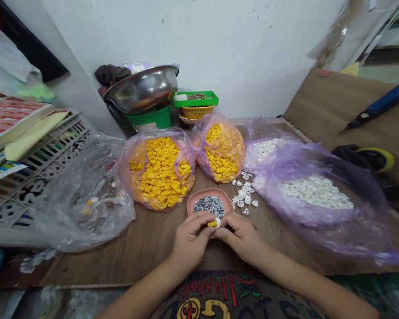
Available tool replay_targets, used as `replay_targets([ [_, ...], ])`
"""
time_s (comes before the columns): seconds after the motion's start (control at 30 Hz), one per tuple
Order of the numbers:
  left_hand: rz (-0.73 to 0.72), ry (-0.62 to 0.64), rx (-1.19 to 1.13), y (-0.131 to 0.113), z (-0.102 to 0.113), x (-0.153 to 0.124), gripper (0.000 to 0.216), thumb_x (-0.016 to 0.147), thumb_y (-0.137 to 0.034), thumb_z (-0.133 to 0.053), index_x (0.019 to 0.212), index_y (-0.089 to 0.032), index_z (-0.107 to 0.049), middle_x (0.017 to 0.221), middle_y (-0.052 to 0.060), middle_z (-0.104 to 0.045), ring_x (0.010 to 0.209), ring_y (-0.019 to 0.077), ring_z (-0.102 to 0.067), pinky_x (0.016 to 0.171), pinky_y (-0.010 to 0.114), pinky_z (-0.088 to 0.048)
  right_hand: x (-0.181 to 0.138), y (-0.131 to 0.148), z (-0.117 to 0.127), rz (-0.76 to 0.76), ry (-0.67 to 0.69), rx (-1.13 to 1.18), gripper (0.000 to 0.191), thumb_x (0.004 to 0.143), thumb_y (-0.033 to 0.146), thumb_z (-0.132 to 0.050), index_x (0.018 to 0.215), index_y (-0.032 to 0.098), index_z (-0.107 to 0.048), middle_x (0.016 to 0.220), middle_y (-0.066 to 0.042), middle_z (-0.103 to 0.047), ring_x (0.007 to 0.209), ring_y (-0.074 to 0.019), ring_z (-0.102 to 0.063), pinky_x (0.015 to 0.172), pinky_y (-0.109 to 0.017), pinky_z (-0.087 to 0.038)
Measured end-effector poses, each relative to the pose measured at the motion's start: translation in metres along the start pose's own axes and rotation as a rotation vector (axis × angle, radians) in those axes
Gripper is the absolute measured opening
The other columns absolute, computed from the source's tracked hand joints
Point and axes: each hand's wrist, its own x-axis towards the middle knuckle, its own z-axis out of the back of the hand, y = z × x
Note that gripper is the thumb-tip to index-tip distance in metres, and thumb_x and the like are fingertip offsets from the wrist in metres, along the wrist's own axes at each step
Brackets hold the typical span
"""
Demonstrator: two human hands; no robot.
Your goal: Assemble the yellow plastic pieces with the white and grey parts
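My left hand and my right hand meet at the front middle of the wooden table. Both pinch a small yellow and white plastic piece between their fingertips. Just behind them stands a pink dish of tiny grey parts. Several loose white pieces lie to the right of the dish.
Two bags of yellow pieces stand behind the dish, purple bags of white pieces to the right. A clear plastic bag and a white crate lie left. A metal bowl and green tray sit by the wall.
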Motion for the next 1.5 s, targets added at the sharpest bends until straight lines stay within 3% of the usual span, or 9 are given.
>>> replay_targets([
  [0.13, 0.031, -0.028, -0.048, -0.001, -0.002, 0.001, 0.018, 0.055, -0.011, -0.071, 0.068, -0.022, -0.072, 0.079, 0.005, -0.067, 0.08, 0.0195, -0.059, 0.078, 0.029, -0.047, -0.002, 0.004, 0.002, 0.098, -0.049, -0.111, 0.018, 0.081, 0.028, -0.05, 0.067, 0.019, -0.057, 0.063, 0.0, -0.056, 0.064, -0.0134, -0.054, 0.057, -0.024, -0.041],
  [0.3, 0.183, 0.004, -0.262, -0.004, -0.006, 0.002, 0.016, 0.051, -0.017, -0.075, 0.066, -0.019, -0.07, 0.074, 0.003, -0.067, 0.071, 0.0161, -0.061, 0.068, 0.026, -0.051, -0.003, 0.005, 0.002, 0.097, -0.17, -0.124, 0.008, 0.077, 0.026, -0.056, 0.077, 0.02, -0.06, 0.067, -0.001, -0.06, 0.061, -0.0134, -0.055, 0.056, -0.025, -0.045],
  [0.57, 0.399, 0.098, -0.501, -0.001, -0.005, 0.001, 0.025, 0.053, -0.024, -0.077, 0.074, -0.014, -0.069, 0.072, 0.004, -0.07, 0.066, 0.0139, -0.063, 0.066, 0.026, -0.051, -0.003, 0.004, 0.002, 0.135, -0.227, -0.072, 0.014, 0.073, 0.024, -0.062, 0.087, 0.021, -0.063, 0.075, -0.003, -0.063, 0.064, -0.0144, -0.057, 0.059, -0.027, -0.049],
  [0.73, 0.475, 0.097, -0.61, -0.002, -0.006, 0.002, 0.024, 0.052, -0.021, -0.077, 0.073, -0.013, -0.068, 0.072, 0.006, -0.07, 0.066, 0.0137, -0.062, 0.066, 0.026, -0.05, -0.002, 0.003, 0.004, 0.225, -0.146, -0.037, 0.026, 0.076, 0.02, -0.058, 0.101, 0.027, -0.062, 0.086, -0.003, -0.063, 0.077, -0.0152, -0.059, 0.067, -0.028, -0.05],
  [1.03, 0.459, 0.075, -0.583, 0.002, -0.005, 0.002, 0.032, 0.047, -0.021, -0.08, 0.074, -0.013, -0.066, 0.065, 0.002, -0.067, 0.057, 0.0107, -0.06, 0.057, 0.023, -0.049, 0.001, 0.002, 0.005, 0.142, -0.112, 0.101, 0.019, 0.074, 0.02, -0.059, 0.091, 0.025, -0.067, 0.078, -0.003, -0.063, 0.073, -0.0145, -0.059, 0.064, -0.029, -0.051],
  [1.23, 0.43, 0.072, -0.518, -0.002, -0.003, 0.003, 0.03, 0.043, -0.02, -0.081, 0.068, -0.012, -0.066, 0.061, 0.002, -0.068, 0.055, 0.01, -0.06, 0.055, 0.02, -0.049, 0.004, 0.003, 0.008, 0.082, -0.052, 0.076, 0.016, 0.072, 0.024, -0.061, 0.086, 0.024, -0.069, 0.075, -0.003, -0.065, 0.065, -0.0134, -0.059, 0.055, -0.026, -0.049],
  [1.5, 0.411, 0.029, -0.545, 0.005, -0.004, 0.001, 0.031, 0.043, -0.021, -0.081, 0.068, -0.013, -0.065, 0.059, 0.0, -0.067, 0.054, 0.0086, -0.059, 0.054, 0.017, -0.048, 0.008, 0.009, 0.014, 0.062, 0.011, 0.007, 0.012, 0.07, 0.022, -0.064, 0.081, 0.022, -0.069, 0.072, -0.003, -0.067, 0.064, -0.0131, -0.059, 0.056, -0.025, -0.047],
])
